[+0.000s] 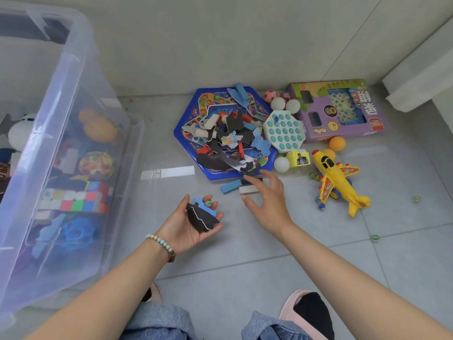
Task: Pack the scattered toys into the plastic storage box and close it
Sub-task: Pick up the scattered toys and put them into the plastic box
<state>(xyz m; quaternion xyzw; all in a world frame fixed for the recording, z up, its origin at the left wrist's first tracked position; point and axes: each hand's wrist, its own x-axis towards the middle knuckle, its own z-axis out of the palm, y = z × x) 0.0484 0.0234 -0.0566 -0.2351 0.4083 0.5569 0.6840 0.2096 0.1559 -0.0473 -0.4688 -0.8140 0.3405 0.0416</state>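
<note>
The clear plastic storage box (81, 99) stands at the left, holding cube puzzles, balls and a blue toy. My left hand (188, 229), palm up, holds black and blue puzzle pieces (202, 214) and a marble. My right hand (267, 202) is open with fingers spread, hovering just above a white block (247, 190) and a blue block (231, 186) on the floor. Beyond them lies a blue hexagonal game board (188, 114) heaped with puzzle pieces and blocks. A yellow toy plane (338, 180) lies to the right.
A white-and-teal pop toy (284, 131), a purple game box (338, 109), white and orange balls and a small yellow cube (300, 158) sit by the wall. Marbles (374, 237) are scattered on the grey tiles. My knees and pink slippers are at the bottom edge.
</note>
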